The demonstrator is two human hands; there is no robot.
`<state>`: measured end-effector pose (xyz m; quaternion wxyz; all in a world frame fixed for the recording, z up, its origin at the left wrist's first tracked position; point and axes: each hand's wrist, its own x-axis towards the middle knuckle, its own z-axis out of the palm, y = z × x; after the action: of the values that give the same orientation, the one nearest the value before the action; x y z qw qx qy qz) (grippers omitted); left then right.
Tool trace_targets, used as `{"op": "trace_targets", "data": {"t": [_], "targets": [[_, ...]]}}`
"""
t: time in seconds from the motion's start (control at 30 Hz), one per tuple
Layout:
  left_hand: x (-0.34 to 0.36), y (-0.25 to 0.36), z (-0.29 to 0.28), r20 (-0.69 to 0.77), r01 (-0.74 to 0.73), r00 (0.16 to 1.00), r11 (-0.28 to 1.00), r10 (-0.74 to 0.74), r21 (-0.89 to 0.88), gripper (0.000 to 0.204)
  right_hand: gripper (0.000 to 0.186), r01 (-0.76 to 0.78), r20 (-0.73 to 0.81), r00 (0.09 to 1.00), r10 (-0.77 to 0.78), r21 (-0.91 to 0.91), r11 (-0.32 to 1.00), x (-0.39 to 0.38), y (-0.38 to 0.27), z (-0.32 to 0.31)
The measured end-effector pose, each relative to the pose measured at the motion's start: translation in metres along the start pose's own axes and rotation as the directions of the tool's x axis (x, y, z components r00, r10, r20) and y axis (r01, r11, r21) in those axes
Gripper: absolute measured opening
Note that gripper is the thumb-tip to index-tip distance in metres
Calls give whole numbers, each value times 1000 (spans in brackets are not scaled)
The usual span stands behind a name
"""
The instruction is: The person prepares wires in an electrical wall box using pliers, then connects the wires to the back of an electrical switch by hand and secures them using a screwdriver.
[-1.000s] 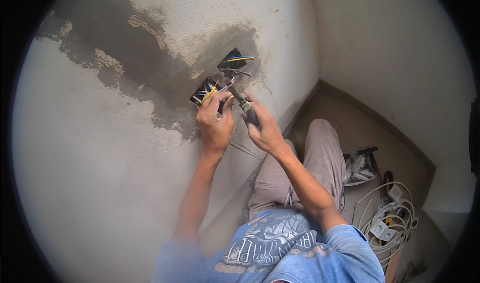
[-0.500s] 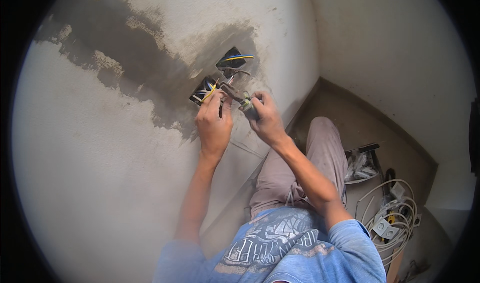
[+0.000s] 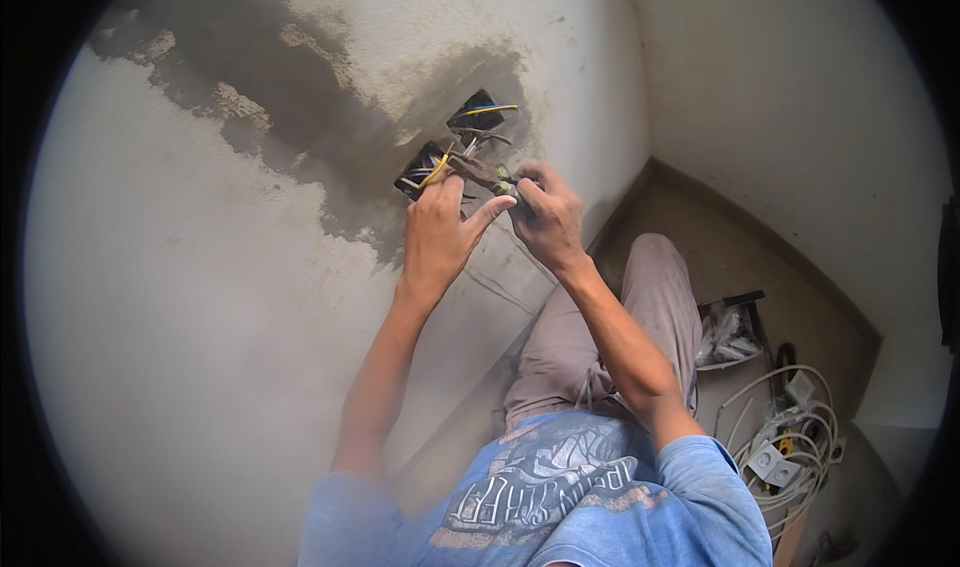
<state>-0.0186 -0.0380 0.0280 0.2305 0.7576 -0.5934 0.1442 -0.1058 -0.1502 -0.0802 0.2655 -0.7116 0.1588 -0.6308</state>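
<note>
My right hand (image 3: pixel 548 219) is closed round the handles of a pair of pliers (image 3: pixel 478 170), green and dark at the grip, with its worn metal jaws pointing up left among the wires. My left hand (image 3: pixel 438 232) is beside the lower wall box (image 3: pixel 411 184), fingertips at the wires. Its thumb stretches out toward the pliers' grip; whether it touches them I cannot tell. A yellow wire (image 3: pixel 437 173) curves out of this black box, with other wires behind it. Just above right, a second wall box (image 3: pixel 474 109) has yellow and blue wires (image 3: pixel 495 109) sticking out.
Dark rough plaster (image 3: pixel 300 97) runs across the pale wall around the boxes. On the floor to my right are a coil of pale cable (image 3: pixel 822 407), white sockets (image 3: pixel 772 464) and a dark box with plastic-wrapped parts (image 3: pixel 730 337). My bent leg (image 3: pixel 655 287) is near the wall corner.
My left thumb has moved away from the fingers and out toward the pliers. The pliers' jaws stay by the wires in my right hand. The whole view has shifted slightly.
</note>
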Motion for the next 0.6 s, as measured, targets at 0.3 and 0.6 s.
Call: {"op": "trace_targets", "data": {"t": [0.3, 0.6], "targets": [[10, -4, 20, -126, -60, 990, 996, 67, 66, 53, 13, -346, 208, 928, 310, 173, 922, -2, 9, 5], [18, -8, 19, -132, -111, 986, 992, 103, -57, 51, 14, -453, -40, 881, 472, 223, 863, -18, -18, 44]]}}
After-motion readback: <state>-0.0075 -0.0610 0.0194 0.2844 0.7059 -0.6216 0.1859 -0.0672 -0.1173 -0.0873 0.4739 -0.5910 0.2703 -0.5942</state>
